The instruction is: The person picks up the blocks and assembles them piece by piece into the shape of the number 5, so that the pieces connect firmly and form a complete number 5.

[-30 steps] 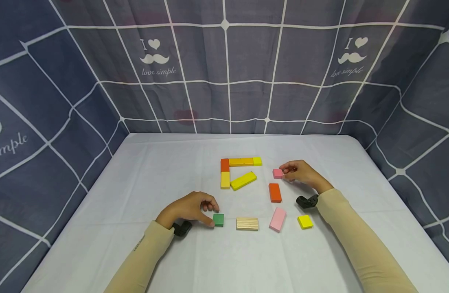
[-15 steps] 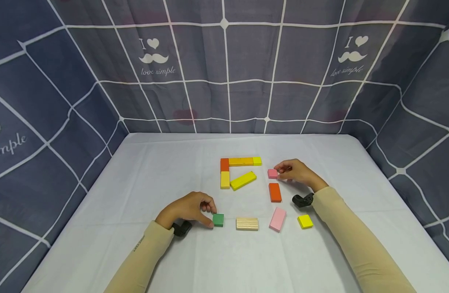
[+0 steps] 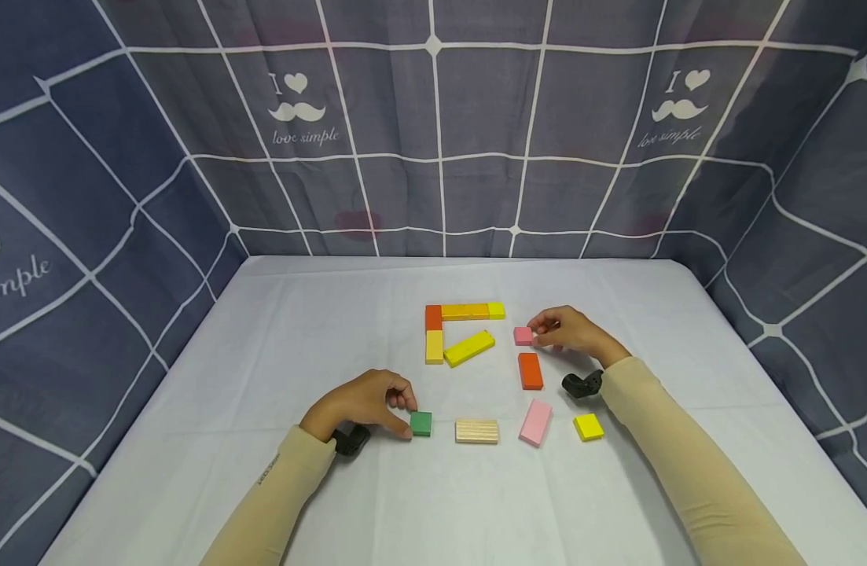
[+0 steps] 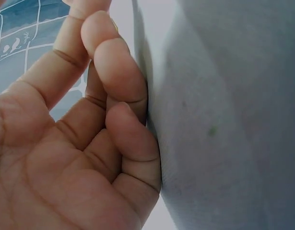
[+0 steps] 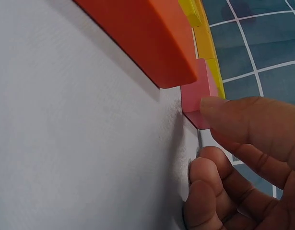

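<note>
A small pink block point(image 3: 523, 336) lies on the white cloth, held at its right end by my right hand point(image 3: 574, 330). The right wrist view shows the thumb point(image 5: 219, 110) on this pink block point(image 5: 193, 96), other fingers curled below. At the front left, my left hand point(image 3: 365, 401) pinches the left edge of a small green block point(image 3: 421, 424) between thumb and index finger. In the left wrist view the fingers point(image 4: 121, 67) are curled and hide that block. Just in front of the pink block is an orange-red block point(image 3: 530, 371).
Behind lies an angle of blocks: an orange-red one point(image 3: 433, 317), a long amber one point(image 3: 464, 312) and yellow ones point(image 3: 434, 347). A long yellow block point(image 3: 469, 348) slants inside it. Nearer me are a ridged wooden block point(image 3: 477, 431), a pink block point(image 3: 535, 423) and a yellow square point(image 3: 588, 427).
My right hand has slid the small pink block a little to the left. The left index finger has drawn in slightly at the green block, which stays in place.
</note>
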Motion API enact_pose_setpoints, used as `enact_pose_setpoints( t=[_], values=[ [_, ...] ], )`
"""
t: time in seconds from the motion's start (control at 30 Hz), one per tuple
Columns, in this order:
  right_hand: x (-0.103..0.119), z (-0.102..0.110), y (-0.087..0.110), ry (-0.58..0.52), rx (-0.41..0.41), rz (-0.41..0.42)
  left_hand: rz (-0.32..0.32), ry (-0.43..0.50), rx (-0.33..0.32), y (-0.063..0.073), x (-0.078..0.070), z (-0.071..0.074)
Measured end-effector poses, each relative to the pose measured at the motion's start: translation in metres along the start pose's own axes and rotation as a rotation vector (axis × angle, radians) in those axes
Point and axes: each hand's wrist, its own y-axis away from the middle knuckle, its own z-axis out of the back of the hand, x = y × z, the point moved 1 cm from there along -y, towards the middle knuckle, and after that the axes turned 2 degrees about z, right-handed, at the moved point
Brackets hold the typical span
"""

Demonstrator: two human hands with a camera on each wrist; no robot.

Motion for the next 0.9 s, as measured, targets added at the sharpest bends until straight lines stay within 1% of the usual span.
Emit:
enact_pose_setpoints(
  t=[0.1,0.2,0.4,0.53,0.9],
  values=[
    [0.003,-0.001,0.0,0.012,0.001,-0.014,0.006,0.001,0.001,0.0,0.0,0.0],
    [0.006,-0.004,-0.002,0.024,0.008,-0.011,0.01,0.002,0.0,0.0,0.001,0.0],
    [0.011,-0.011,-0.006,0.049,0.027,0.026,0.01,0.003,0.0,0.001,0.003,-0.001],
    [0.013,-0.013,-0.008,0.063,0.031,0.035,0.001,-0.001,0.0,0.0,0.002,-0.001],
    [0.021,-0.017,-0.01,0.095,0.035,0.027,-0.002,0.004,-0.001,0.0,0.0,0.0]
  ],
)
